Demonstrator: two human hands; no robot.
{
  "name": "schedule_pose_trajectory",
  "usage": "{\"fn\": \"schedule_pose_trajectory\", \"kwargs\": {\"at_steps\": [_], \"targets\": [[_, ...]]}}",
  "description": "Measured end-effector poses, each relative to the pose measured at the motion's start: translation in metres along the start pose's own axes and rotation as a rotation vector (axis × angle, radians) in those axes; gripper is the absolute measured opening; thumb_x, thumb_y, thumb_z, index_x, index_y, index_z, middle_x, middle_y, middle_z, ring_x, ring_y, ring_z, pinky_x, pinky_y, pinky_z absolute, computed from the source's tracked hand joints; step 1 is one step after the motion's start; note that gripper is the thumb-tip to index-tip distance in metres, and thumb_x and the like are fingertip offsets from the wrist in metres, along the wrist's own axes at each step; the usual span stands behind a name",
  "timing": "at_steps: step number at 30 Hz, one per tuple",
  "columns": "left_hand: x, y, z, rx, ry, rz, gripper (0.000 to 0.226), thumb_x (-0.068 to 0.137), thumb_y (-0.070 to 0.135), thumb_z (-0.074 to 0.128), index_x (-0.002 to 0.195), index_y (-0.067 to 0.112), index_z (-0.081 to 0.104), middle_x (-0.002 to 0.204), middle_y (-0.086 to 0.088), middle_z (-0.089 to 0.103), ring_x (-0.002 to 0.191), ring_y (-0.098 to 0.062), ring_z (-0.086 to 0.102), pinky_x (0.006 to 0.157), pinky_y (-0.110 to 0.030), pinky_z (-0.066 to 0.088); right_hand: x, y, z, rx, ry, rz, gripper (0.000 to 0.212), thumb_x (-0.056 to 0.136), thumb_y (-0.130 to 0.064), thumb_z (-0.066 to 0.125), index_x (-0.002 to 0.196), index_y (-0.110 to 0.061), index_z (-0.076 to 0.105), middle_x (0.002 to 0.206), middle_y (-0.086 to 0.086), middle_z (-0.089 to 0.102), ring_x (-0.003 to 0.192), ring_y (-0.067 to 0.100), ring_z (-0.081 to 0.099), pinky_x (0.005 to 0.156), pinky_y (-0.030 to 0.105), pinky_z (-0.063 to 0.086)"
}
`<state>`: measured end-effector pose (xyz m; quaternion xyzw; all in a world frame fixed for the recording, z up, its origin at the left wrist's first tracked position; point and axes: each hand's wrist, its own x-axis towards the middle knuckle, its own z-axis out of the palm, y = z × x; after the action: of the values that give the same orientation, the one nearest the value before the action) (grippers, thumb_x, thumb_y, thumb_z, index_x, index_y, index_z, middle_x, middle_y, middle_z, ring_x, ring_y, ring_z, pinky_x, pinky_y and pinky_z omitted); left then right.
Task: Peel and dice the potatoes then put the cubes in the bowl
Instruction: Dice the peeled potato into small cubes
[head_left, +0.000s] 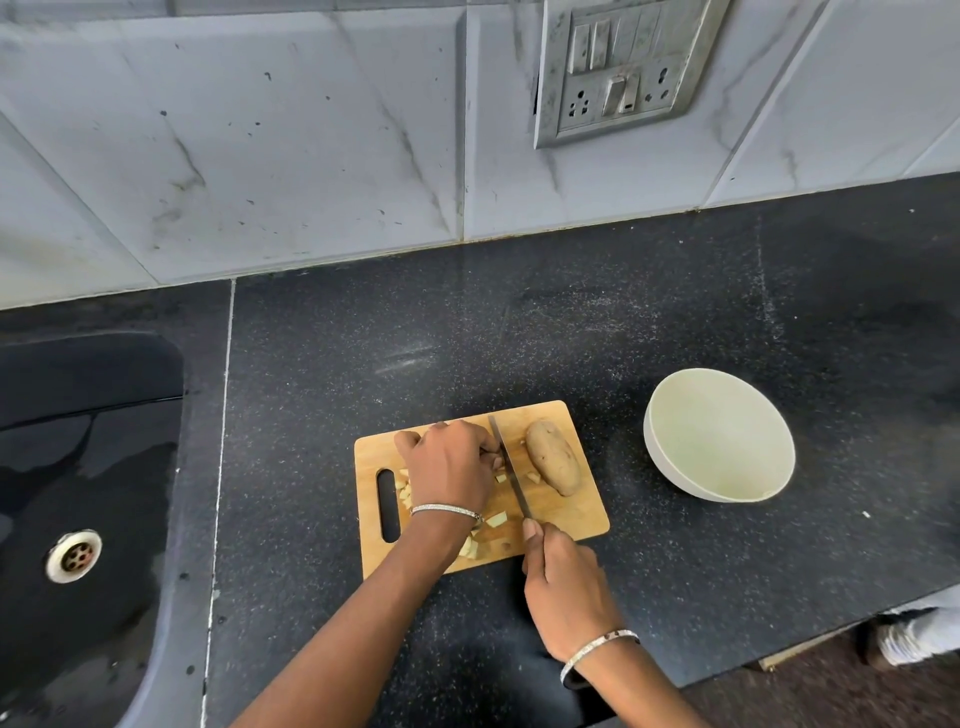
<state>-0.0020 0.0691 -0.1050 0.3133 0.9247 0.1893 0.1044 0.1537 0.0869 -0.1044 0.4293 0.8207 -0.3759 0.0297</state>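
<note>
On the wooden cutting board (571, 512) the dicing is in progress. The left grip (449, 465) is curled over a potato piece (497, 461) and holds it down, though most of the piece is hidden under the fingers. The right grip (563, 587) is clenched around the handle of the knife (511, 478), with the forefinger laid along the top, and the blade stands just beside the left fingertips. Some potato cubes (496, 518) lie scattered on the board near the left wrist. A whole potato (553, 457), which seems to have its skin on, rests to the right of the blade. The white bowl (719, 431) stands apart on the dark tabletop (363, 353) and has nothing in it. To do this step well, I think the left fingertips should be tucked back, so that the knuckles guide the blade. The cuts should go straight down and evenly, so the cubes have a similar size. The loose cubes could be swept together before they go to the bowl.
</note>
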Motion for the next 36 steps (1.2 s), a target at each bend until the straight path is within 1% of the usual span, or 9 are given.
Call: {"fn": "schedule_pose_trajectory", "kwargs": {"at_steps": [4, 7, 9, 15, 18, 22, 28, 31, 36], "targets": [[-0.001, 0.0, 0.001, 0.03, 0.008, -0.004, 0.01, 0.086, 0.028, 0.066, 0.09, 0.033, 0.074, 0.087, 0.011, 0.072, 0.095, -0.016, 0.058, 0.073, -0.034, 0.012, -0.022, 0.013, -0.005, -0.072, 0.006, 0.003, 0.034, 0.103, -0.046, 0.018, 0.086, -0.029, 0.042, 0.072, -0.007, 0.055, 0.063, 0.015, 0.049, 0.064, 0.038, 0.043], [0.0, -0.004, -0.001, 0.028, 0.006, -0.02, 0.009, 0.085, 0.032, 0.066, 0.089, 0.034, 0.074, 0.087, 0.012, 0.072, 0.097, -0.016, 0.058, 0.08, -0.036, 0.019, -0.037, 0.02, -0.015, -0.122, -0.004, 0.058, 0.035, 0.102, -0.049, 0.015, 0.088, -0.028, 0.039, 0.076, -0.005, 0.056, 0.07, 0.021, 0.055, 0.065, 0.039, 0.044], [0.001, -0.007, 0.0, 0.007, -0.004, -0.031, 0.008, 0.084, 0.032, 0.066, 0.088, 0.035, 0.073, 0.087, 0.014, 0.072, 0.097, -0.016, 0.059, 0.083, -0.037, 0.022, -0.041, 0.02, -0.024, -0.125, -0.015, 0.081, 0.038, 0.102, -0.051, 0.016, 0.09, -0.027, 0.043, 0.08, -0.006, 0.059, 0.079, 0.021, 0.06, 0.069, 0.039, 0.047], [0.002, -0.003, -0.001, 0.018, -0.015, -0.017, 0.012, 0.082, 0.039, 0.067, 0.088, 0.029, 0.072, 0.085, 0.011, 0.07, 0.094, -0.017, 0.058, 0.08, -0.037, 0.023, -0.032, 0.018, -0.035, -0.028, 0.058, 0.035, 0.038, 0.103, -0.044, 0.025, 0.087, -0.026, 0.054, 0.068, -0.016, 0.054, 0.073, 0.014, 0.053, 0.074, 0.036, 0.043], [0.002, 0.0, 0.002, 0.013, 0.029, -0.001, 0.005, 0.083, 0.029, 0.067, 0.083, 0.028, 0.072, 0.081, 0.01, 0.07, 0.089, -0.016, 0.06, 0.078, -0.035, 0.021, -0.021, 0.02, -0.028, -0.058, 0.047, 0.012, 0.039, 0.104, -0.041, 0.026, 0.09, -0.024, 0.058, 0.071, -0.016, 0.055, 0.073, 0.014, 0.052, 0.073, 0.036, 0.041], [0.001, 0.0, 0.004, -0.016, 0.04, 0.004, 0.014, 0.078, 0.014, 0.063, 0.075, 0.026, 0.07, 0.075, 0.01, 0.067, 0.082, -0.015, 0.058, 0.073, -0.033, 0.017, -0.015, 0.024, -0.02, -0.079, 0.034, 0.009, 0.04, 0.104, -0.044, 0.024, 0.09, -0.024, 0.057, 0.085, -0.009, 0.065, 0.085, 0.019, 0.062, 0.074, 0.036, 0.042], [-0.003, -0.006, 0.003, 0.006, 0.048, 0.089, 0.013, 0.084, 0.018, 0.058, 0.084, 0.027, 0.067, 0.077, 0.01, 0.068, 0.083, -0.013, 0.06, 0.071, -0.032, 0.014, -0.019, 0.025, -0.02, -0.071, 0.014, -0.006, 0.039, 0.104, -0.044, 0.024, 0.093, -0.024, 0.056, 0.088, -0.005, 0.066, 0.088, 0.022, 0.061, 0.075, 0.038, 0.044], [-0.003, -0.012, -0.003, -0.034, 0.024, 0.073, 0.013, 0.085, 0.021, 0.058, 0.087, 0.028, 0.068, 0.078, 0.011, 0.068, 0.084, -0.012, 0.062, 0.074, -0.033, 0.019, -0.021, 0.027, -0.018, -0.087, -0.001, -0.038, 0.042, 0.101, -0.051, 0.021, 0.091, -0.026, 0.054, 0.087, -0.004, 0.067, 0.085, 0.021, 0.062, 0.077, 0.041, 0.047], [-0.003, -0.019, -0.023, -0.032, 0.067, 0.039, 0.015, 0.09, 0.03, 0.056, 0.085, 0.028, 0.071, 0.082, 0.012, 0.07, 0.085, -0.016, 0.062, 0.076, -0.033, 0.023, -0.03, 0.037, -0.012, -0.156, -0.025, -0.104, 0.063, 0.087, -0.072, 0.001, 0.087, -0.028, 0.045, 0.082, -0.004, 0.068, 0.076, 0.018, 0.064, 0.07, 0.043, 0.05]]}}
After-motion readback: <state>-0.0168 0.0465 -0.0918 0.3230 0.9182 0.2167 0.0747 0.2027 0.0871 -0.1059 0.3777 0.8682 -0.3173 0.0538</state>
